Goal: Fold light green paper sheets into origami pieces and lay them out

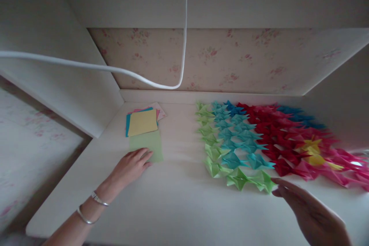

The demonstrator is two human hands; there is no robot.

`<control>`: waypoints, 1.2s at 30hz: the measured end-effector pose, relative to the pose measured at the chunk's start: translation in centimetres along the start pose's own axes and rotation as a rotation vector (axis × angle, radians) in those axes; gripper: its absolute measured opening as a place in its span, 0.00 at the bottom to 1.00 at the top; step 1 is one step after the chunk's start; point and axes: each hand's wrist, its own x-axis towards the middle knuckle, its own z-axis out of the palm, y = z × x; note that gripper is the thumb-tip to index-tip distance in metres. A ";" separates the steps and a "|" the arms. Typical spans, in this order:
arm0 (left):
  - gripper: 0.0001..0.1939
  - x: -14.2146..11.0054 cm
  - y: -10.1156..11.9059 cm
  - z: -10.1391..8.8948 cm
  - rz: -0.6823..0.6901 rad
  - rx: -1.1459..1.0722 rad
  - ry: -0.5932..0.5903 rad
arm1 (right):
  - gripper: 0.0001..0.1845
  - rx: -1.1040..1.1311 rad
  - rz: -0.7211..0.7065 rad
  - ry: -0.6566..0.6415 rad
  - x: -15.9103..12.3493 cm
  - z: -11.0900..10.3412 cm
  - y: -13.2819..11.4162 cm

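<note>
My left hand (135, 163) lies over a light green square sheet of paper (155, 147) on the white table, fingers stretched out and touching it. Above that sheet, partly covering it, is a small stack topped by a yellow sheet (143, 122), with blue and pink edges showing. At the lower right, my right hand (307, 205) has thumb and fingertips around the tip of a light green folded paper crane (263, 180). This crane ends a short row, beside another light green crane (238, 178). The palm side of my right hand is hidden.
Rows of turquoise cranes (226, 133), red cranes (269, 136), pink cranes (323, 142) and blue cranes (300, 115) cover the table's right side, with a few yellow ones (314, 152). A white cable (129, 72) hangs in front. Side panels and a floral back wall (207, 57) enclose the table.
</note>
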 end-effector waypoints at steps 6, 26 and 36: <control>0.16 0.1 1.0 -0.2 0.041 0.069 -0.025 | 0.13 0.124 -0.143 -0.137 -0.2 2.6 -2.5; 0.20 3.1 -3.3 1.0 -0.071 0.023 0.037 | 0.10 0.162 -0.118 -0.320 0.1 7.0 -6.6; 0.20 3.4 -4.3 0.0 -0.108 -0.122 0.012 | 0.10 0.229 -0.128 -0.391 -0.2 8.3 -9.2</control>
